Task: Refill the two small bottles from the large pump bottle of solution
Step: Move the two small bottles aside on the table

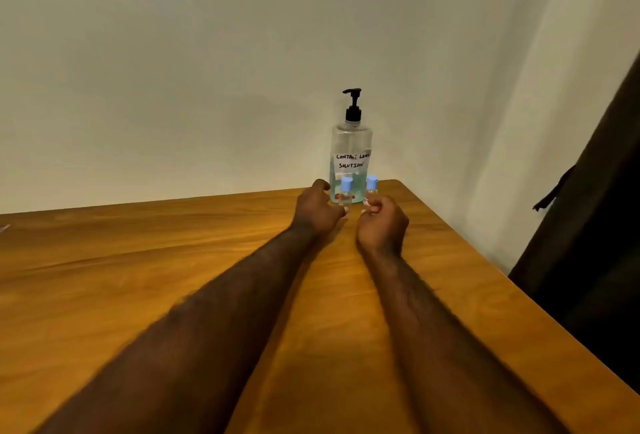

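Wood-grain brown, the tabletop ran to a far corner against a plain pale wall. There stood the tall clear plastic pump bottle, with a black pump head, a hand-lettered label and a little bluish liquid at its bottom. Just in front of it, upright and side by side, were two small clear bottles with light-blue caps: the left small bottle and the right small bottle. Both bare forearms stretched across the tabletop toward them. The left hand was curled, its fingertips at the base of the left small bottle. The right hand, also curled, had its fingertips at the base of the right small bottle. Blur hid whether either hand actually gripped. A dark curtain hung at the right.
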